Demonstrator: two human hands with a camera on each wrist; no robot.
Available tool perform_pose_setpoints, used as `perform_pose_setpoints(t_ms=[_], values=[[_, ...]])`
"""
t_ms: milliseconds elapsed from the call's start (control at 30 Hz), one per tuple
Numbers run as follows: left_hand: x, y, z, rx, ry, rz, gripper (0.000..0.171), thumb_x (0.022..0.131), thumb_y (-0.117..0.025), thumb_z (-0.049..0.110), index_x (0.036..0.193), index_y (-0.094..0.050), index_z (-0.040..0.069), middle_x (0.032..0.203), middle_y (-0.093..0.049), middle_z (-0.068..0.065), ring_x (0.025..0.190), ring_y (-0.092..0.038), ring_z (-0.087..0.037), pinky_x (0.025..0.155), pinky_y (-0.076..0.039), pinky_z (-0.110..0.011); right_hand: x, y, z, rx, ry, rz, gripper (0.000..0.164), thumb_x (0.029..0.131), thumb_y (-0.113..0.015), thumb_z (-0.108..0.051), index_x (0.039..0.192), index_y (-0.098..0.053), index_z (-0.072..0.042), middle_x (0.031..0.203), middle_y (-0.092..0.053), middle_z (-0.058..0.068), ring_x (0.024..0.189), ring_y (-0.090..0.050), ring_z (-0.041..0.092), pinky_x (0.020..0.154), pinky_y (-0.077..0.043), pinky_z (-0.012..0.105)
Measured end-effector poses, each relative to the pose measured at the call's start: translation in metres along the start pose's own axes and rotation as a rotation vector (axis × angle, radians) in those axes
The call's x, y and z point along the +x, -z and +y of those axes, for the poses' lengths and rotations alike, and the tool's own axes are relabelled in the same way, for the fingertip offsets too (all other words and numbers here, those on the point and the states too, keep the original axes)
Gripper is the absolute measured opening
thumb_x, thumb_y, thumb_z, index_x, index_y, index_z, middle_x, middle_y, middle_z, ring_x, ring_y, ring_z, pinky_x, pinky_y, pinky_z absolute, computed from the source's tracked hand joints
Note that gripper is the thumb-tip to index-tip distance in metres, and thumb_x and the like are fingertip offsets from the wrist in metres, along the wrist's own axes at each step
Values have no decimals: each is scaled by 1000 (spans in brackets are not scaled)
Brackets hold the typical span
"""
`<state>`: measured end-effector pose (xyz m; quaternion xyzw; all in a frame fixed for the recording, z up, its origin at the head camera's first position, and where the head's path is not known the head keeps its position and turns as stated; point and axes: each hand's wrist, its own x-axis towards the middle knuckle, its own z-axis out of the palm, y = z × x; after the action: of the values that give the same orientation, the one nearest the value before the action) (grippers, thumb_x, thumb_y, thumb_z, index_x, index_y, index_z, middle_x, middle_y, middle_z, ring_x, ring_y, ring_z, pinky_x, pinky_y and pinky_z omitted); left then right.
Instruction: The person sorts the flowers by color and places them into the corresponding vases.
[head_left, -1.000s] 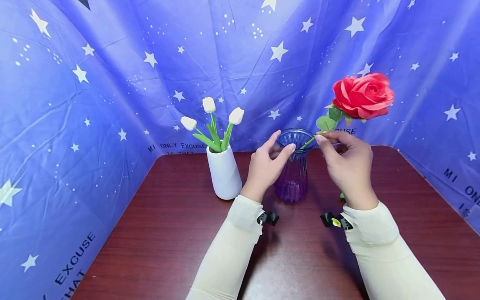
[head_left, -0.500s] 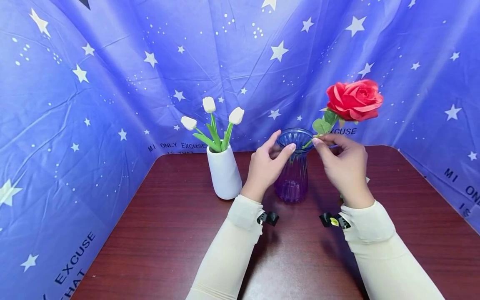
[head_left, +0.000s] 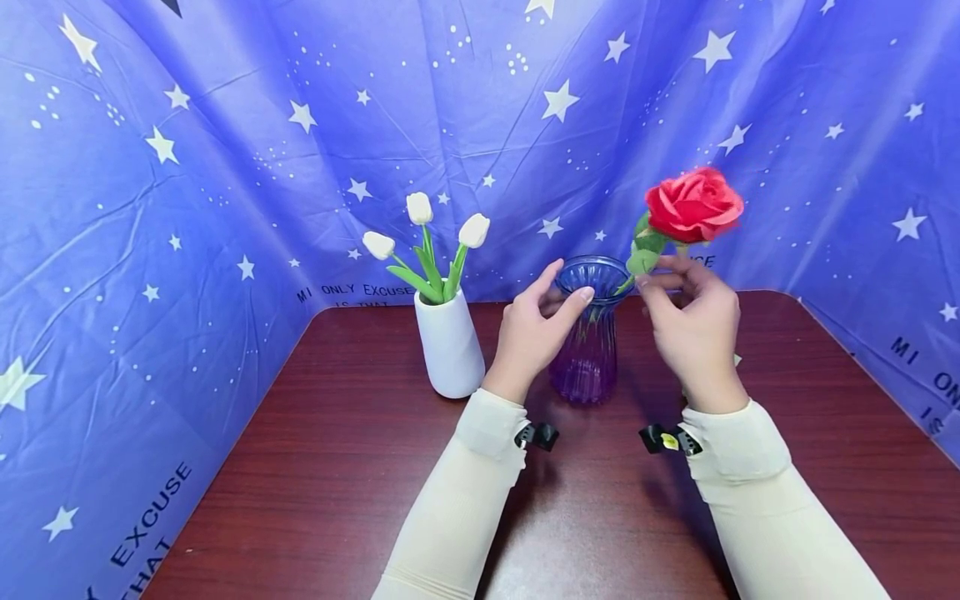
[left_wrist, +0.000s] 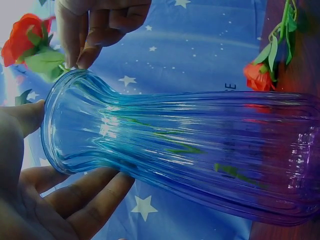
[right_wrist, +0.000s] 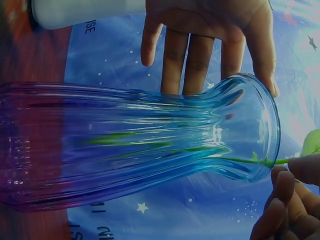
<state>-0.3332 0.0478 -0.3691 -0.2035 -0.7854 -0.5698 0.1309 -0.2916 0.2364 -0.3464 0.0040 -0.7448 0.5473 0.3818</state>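
Observation:
A ribbed glass vase (head_left: 585,367), blue at its flared top and purple below, stands upright on the table. My left hand (head_left: 528,337) holds it at the neck, thumb at the rim and fingers along the far side. My right hand (head_left: 697,337) pinches the stem of a red rose (head_left: 693,207) just beside the rim. The bloom leans to the right above the hand, its green leaves (head_left: 645,246) close to the fingertips. In the right wrist view, the green stem (right_wrist: 245,160) runs through the vase's mouth and down inside the glass.
A white vase (head_left: 450,354) with white tulips (head_left: 418,208) stands left of the glass one. Another red rose (left_wrist: 259,76) lies on the table (head_left: 360,467), mostly hidden behind my right wrist in the head view. A blue star-patterned cloth (head_left: 480,108) surrounds the table.
The red rose has come down and left, with its stem deeper in the glass vase. My right hand shifted slightly left, then a little back to the right. The left hand stayed put.

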Motion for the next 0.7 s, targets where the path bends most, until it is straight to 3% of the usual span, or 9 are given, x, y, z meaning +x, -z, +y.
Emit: perform_pose_setpoints(t_ms=[167, 333, 533, 700], values=[[0, 0, 0, -15, -2, 1, 67, 92, -68, 62, 152, -51, 36, 104, -76, 6, 97, -73, 1, 88, -58, -25, 1, -1, 2, 100, 24, 13, 27, 89, -74, -4, 115, -68, -9, 81, -75, -15, 64, -69, 0, 60, -51, 15], [-1, 1, 0, -19, -2, -3, 67, 92, -68, 61, 152, -51, 35, 105, -76, 5, 98, -73, 0, 89, -58, -25, -1, -1, 0, 74, 48, 0, 23, 88, -73, -2, 111, -73, -6, 87, -74, -16, 70, -66, 1, 65, -50, 14], [-1, 0, 0, -20, -2, -5, 68, 92, -68, 62, 152, -51, 34, 103, -76, 6, 97, -73, 0, 87, -58, -24, -1, -2, -3, 38, 38, 29, 15, 86, -77, -7, 99, -73, -12, 85, -65, -15, 72, -63, 0, 68, -49, 13], [0, 0, 0, -24, -1, -4, 68, 92, -68, 61, 152, -51, 34, 104, -76, 6, 98, -73, 0, 88, -58, -24, -2, -3, -4, 45, 82, 15, 6, 86, -69, 0, 85, -74, -4, 75, -61, -13, 68, -55, 0, 61, -40, 15]])
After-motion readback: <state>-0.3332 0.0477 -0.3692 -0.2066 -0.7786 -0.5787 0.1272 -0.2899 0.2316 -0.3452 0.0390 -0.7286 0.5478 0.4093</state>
